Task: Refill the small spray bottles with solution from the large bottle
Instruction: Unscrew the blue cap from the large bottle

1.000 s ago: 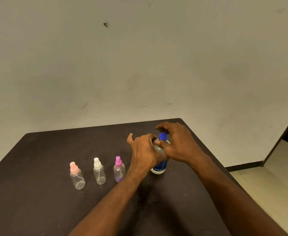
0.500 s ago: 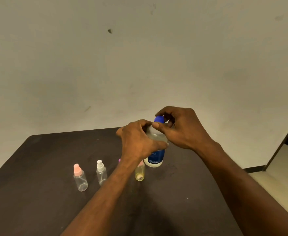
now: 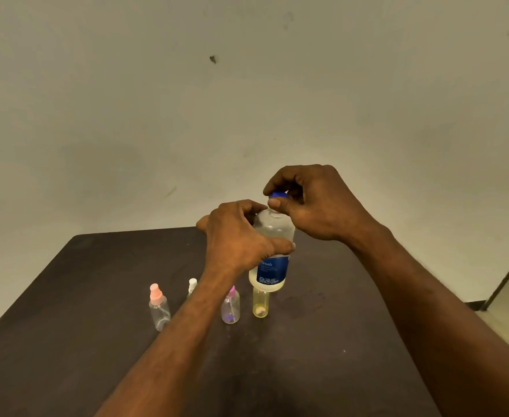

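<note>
Four small spray bottles on dark table (image 3: 66, 341), in a row below the hands: peach-capped bottle (image 3: 158, 308) at left end; white-capped bottle (image 3: 192, 285), mostly hidden behind left forearm; pink-capped bottle (image 3: 231, 307); yellowish bottle (image 3: 260, 303) at right end, top hidden behind large bottle. All four upright, apparently near empty, caps on where visible.

One large bottle (image 3: 272, 254), clear with blue label, held upright in the air above the row, clear liquid inside. Left hand (image 3: 238, 242) wrapped round its body, fingers curled tight. Right hand (image 3: 313, 203) at the neck, thumb and fingertips pinching blue cap (image 3: 278, 194).

Step in hand, by judgement: unscrewing the large bottle's cap; no refilling begun.

Next move calls for: cap twisted fully off and parked; one small bottle's sprayer removed; steady, slow tilt over a narrow mouth. Spill risk high without a funnel.
</note>
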